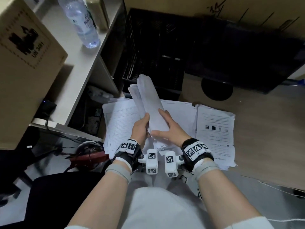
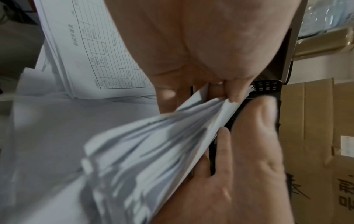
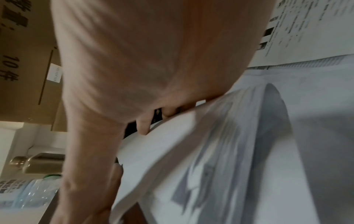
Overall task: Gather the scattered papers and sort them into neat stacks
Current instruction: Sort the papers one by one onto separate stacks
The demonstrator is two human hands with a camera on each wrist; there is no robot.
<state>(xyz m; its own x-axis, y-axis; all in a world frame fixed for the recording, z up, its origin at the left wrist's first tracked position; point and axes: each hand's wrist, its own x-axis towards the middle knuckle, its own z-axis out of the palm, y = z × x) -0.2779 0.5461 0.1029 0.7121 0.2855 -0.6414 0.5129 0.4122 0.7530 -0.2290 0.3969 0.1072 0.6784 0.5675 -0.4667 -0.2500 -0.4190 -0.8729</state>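
A thick bundle of white papers (image 1: 148, 100) stands tilted between both hands above the floor. My left hand (image 1: 141, 128) grips its left edge, thumb in front and fingers curled behind; the left wrist view shows those fingers (image 2: 234, 94) pinching the sheet edges (image 2: 153, 151). My right hand (image 1: 166, 128) lies with straight fingers against the bundle's right face, thumb across its lower end; the fingertips (image 3: 143, 128) touch the paper (image 3: 191, 151). Under the hands lie three stacks: ruled forms (image 1: 118, 123) on the left, a plain stack (image 1: 179, 109) in the middle, printed sheets (image 1: 214, 129) on the right.
A black mesh crate (image 1: 148, 47) stands just behind the stacks. At left are a white shelf (image 1: 82, 71), a large cardboard box (image 1: 24, 63) and a water bottle (image 1: 82, 22). Flat cardboard (image 1: 264, 129) covers the floor at right. Cables (image 1: 89, 146) tangle at lower left.
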